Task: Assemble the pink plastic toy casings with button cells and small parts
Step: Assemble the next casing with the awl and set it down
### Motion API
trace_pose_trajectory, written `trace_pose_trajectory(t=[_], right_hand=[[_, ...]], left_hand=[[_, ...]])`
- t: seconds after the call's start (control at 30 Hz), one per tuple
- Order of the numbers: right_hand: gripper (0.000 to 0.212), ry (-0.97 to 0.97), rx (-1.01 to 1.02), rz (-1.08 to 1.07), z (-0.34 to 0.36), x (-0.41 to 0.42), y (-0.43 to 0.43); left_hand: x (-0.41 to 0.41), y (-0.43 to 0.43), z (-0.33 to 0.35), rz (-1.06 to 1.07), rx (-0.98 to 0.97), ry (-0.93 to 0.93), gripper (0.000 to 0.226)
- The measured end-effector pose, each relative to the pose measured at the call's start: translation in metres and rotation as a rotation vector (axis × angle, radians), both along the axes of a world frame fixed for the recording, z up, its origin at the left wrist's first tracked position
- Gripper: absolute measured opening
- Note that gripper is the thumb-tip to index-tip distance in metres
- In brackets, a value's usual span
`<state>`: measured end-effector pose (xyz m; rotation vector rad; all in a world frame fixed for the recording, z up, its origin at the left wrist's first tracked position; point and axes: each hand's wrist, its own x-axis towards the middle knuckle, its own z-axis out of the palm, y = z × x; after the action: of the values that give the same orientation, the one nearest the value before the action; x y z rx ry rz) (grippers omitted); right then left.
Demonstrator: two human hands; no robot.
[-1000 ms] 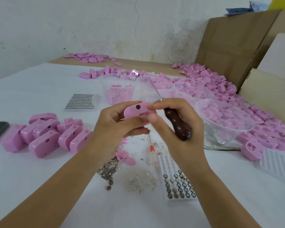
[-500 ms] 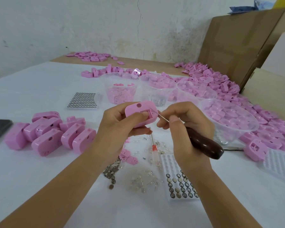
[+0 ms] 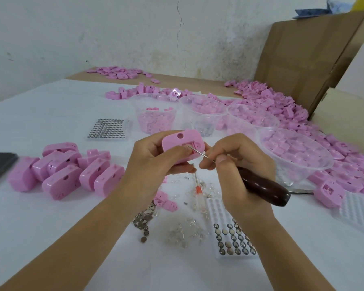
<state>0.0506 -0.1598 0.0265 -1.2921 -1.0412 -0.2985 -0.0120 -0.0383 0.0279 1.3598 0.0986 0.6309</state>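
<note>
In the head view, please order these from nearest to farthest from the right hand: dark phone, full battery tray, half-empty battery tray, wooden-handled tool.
1. wooden-handled tool: gripped in the right hand.
2. half-empty battery tray: beside the wrist, near side.
3. full battery tray: left, beyond the left hand holding the pink casing.
4. dark phone: far left edge.

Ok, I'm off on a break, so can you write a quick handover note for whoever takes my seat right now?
Left hand grips a casing, slot up. Right hand holds the awl, tip in the slot.
Closed casings lie at left; part-used cell tray by the right forearm; bowl of parts at right.
Done: the batch at left looks assembled.
Left: finish this casing, then the loose pile at far right.
</note>
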Motion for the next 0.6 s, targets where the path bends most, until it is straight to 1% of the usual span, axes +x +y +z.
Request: trace_pose_trajectory(t=[0.2,0.43,0.6], right_hand=[[0.016,-0.049,-0.021,-0.050,0.0009,-0.0023,0.0004],[0.019,-0.063,0.012,-0.063,0.0003,-0.0022,0.0006],[0.019,-0.069,0.032,-0.084,0.0004,-0.0027,0.0001]], left_hand=[[-0.0013,-0.0010,0.0013,-0.001,0.013,-0.019,0.021],[-0.0017,-0.0022,0.0033,0.026,-0.003,-0.046,0.027],[-0.0025,-0.0030,0.0041,0.040,-0.004,-0.054,0.025]])
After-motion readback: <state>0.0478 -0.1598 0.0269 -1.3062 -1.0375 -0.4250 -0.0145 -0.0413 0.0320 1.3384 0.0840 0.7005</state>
